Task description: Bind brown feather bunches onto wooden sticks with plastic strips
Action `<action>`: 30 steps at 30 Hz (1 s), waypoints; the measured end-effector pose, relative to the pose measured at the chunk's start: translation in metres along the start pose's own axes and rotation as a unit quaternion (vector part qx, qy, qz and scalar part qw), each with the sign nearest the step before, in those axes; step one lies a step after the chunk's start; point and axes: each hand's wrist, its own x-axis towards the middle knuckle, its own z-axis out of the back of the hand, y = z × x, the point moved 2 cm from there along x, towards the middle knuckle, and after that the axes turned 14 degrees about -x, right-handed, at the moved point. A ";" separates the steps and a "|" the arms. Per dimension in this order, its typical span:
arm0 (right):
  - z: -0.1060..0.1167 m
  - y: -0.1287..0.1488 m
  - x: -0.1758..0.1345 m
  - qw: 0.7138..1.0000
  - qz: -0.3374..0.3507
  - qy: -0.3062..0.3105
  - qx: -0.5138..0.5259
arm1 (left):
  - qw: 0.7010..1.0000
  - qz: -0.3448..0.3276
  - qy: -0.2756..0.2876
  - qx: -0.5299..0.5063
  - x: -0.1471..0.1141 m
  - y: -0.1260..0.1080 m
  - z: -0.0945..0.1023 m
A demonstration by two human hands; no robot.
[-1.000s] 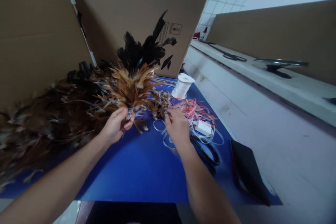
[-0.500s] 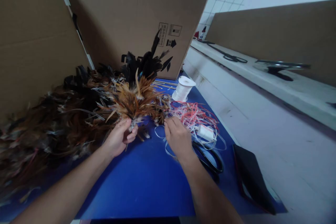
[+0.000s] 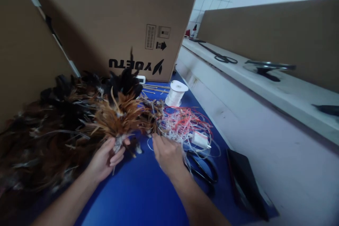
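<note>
My left hand [image 3: 107, 157] is closed round the base of a feather bundle [image 3: 118, 114], orange-brown low down with dark feathers at its top. The bundle stands roughly upright above the blue table [image 3: 132, 190]. Over to the right, my right hand [image 3: 168, 153] is closed, its fingertips pinched together beside a small heap of brown feathers [image 3: 150, 113]. Whatever those fingertips hold is too small to make out. Touching or close to that hand is a tangle of red and clear plastic strips [image 3: 182, 122].
A large pile of loose feathers [image 3: 50, 144] covers the left side. Cardboard boxes [image 3: 106, 17] rise behind it. On the right are a white spool [image 3: 176, 93], a white plug adapter [image 3: 200, 140], black-handled scissors [image 3: 203, 169] and a black phone case or wallet [image 3: 246, 183]. Scissors [image 3: 219, 56] lie on the ledge.
The view has shifted, so most things sit further left in the picture. The feather bundle is lower against the box, uncovering more of its lettering. Both hands keep their closed grips.
</note>
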 end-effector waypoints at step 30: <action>0.065 0.043 -0.030 0.938 0.281 0.093 0.179 | 0.990 -0.132 -0.016 -0.042 0.021 0.021 -0.056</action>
